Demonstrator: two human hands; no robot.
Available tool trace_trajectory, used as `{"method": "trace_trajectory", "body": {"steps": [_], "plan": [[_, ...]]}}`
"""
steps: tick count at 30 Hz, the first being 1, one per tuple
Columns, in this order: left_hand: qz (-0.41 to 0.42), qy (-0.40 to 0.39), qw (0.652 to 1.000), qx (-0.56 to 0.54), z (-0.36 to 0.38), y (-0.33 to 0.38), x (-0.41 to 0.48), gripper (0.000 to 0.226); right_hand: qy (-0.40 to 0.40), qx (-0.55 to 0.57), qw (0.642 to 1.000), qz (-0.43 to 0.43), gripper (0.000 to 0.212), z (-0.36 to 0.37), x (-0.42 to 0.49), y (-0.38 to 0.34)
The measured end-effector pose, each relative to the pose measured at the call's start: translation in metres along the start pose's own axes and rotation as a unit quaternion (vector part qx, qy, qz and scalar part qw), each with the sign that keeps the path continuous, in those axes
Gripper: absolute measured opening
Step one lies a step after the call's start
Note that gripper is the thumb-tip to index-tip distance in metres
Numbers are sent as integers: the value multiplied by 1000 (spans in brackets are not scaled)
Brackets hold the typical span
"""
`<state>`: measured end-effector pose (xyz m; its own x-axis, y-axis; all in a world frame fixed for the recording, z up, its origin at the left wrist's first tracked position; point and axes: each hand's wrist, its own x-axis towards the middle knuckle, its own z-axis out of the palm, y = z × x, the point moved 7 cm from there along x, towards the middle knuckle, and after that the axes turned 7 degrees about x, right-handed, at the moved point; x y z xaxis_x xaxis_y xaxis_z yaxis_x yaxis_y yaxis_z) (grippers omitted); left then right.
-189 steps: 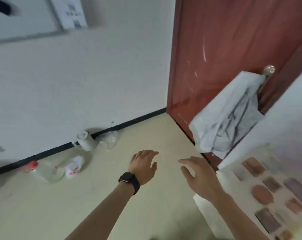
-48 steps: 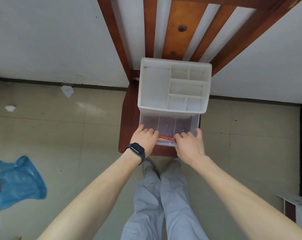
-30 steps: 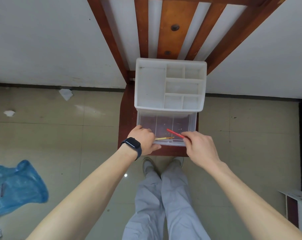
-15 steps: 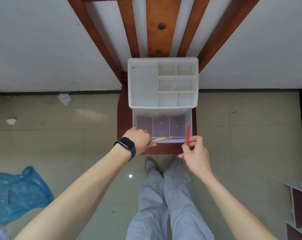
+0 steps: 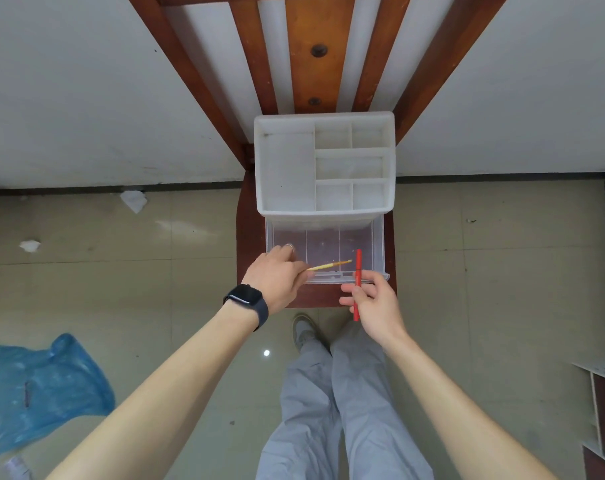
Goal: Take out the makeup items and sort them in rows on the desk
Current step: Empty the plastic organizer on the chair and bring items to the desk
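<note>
a: where are the makeup sticks?
b: frame centre, over the clear drawer (image 5: 323,242) standing open under the white organizer (image 5: 287,168) on the wooden chair (image 5: 250,237). the left hand (image 5: 276,278) pinches the thin yellow pencil (image 5: 330,265), nearly level.
a: and the right hand (image 5: 375,304)?
b: fingers curled round the red pencil (image 5: 358,263), upright, just right of the yellow tip.
</note>
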<state>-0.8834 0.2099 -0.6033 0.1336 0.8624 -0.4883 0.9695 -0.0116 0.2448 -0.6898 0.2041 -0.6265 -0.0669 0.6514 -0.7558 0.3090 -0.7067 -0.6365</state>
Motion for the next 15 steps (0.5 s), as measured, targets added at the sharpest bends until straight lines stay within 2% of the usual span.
{"method": "trace_trajectory", "body": {"steps": [3, 7, 12, 15], "plan": [[-63, 15, 990, -126, -3, -3, -6, 37, 16, 89, 996, 17, 16, 0, -6, -6], [-121, 4, 947, -296, 1, 1, -10, 35, 4, 131, 991, 28, 15, 0, -16, -11], [-165, 4, 899, -405, 3, 10, -14, 13, 2, 148, 989, 24, 19, -1, -21, -13], [-208, 2, 861, -465, 2, 13, -15, 10, 12, 142, 990, 16, 18, -3, -20, -13]]}}
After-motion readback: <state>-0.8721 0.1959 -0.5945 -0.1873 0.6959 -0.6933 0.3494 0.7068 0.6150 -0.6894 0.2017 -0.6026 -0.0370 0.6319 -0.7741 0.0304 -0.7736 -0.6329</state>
